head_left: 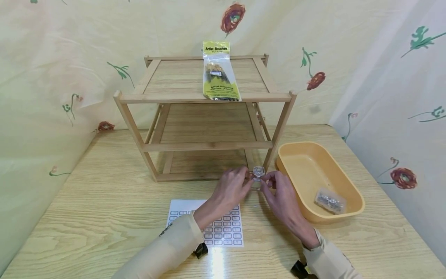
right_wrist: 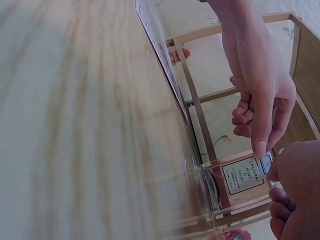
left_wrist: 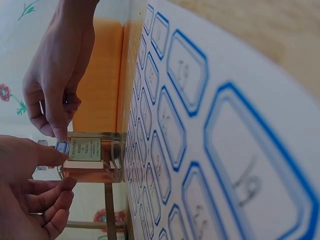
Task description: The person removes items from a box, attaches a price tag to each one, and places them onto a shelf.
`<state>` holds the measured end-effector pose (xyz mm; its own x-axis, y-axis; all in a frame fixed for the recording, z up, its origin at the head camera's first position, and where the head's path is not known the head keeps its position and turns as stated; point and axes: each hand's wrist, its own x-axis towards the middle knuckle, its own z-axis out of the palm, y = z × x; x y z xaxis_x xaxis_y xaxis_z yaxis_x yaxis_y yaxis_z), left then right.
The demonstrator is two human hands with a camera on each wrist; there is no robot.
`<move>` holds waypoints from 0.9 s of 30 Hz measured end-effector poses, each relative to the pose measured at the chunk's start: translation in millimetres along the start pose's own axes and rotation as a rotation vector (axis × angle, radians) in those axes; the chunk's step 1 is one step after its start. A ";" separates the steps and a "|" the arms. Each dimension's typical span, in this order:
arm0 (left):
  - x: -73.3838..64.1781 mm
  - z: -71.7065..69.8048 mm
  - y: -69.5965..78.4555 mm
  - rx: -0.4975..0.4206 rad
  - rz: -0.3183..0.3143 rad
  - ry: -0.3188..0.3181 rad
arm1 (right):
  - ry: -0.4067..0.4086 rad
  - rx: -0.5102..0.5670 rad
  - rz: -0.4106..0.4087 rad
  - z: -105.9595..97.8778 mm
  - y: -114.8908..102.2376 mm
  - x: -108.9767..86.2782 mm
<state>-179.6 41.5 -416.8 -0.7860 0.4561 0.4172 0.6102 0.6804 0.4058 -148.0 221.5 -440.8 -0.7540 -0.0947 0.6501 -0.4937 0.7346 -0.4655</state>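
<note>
Fingers (right_wrist: 261,127) touch bottle (right_wrist: 242,176) near shelf (head_left: 209,122) and basin (head_left: 306,176) edges.

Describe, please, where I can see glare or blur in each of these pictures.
Head view: a bright glare streak falls on the wooden table just below the label sheet; left wrist view: the tabletop at upper right is soft and blurred; right wrist view: the near tabletop is badly blurred, while "CHUNPAI" on the perfume bottle is legible.
</note>
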 end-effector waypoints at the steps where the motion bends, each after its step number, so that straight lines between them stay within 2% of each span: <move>1: 0.0 0.0 -0.3 -0.004 -0.001 -0.001 | 0.000 0.001 0.004 -0.4 0.0 -0.1; 10: 0.1 -0.7 -2.7 -0.077 -0.035 -0.034 | 0.035 -0.019 0.032 -0.3 0.6 -3.1; 12: -0.1 -0.9 -3.4 -0.127 -0.051 -0.062 | 0.033 -0.011 0.044 0.0 0.8 -4.0; 19: -0.3 0.6 -8.8 -0.368 -0.115 -0.204 | -0.068 0.130 0.092 0.7 3.6 -6.3; 27: 2.5 7.7 -19.2 -0.449 -0.076 -0.262 | -0.174 0.265 0.179 3.7 10.3 -8.6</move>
<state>-194.0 34.0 -429.8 -0.7931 0.5821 0.1794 0.4876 0.4301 0.7598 -148.2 227.4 -453.4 -0.8899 -0.1100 0.4427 -0.4250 0.5525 -0.7170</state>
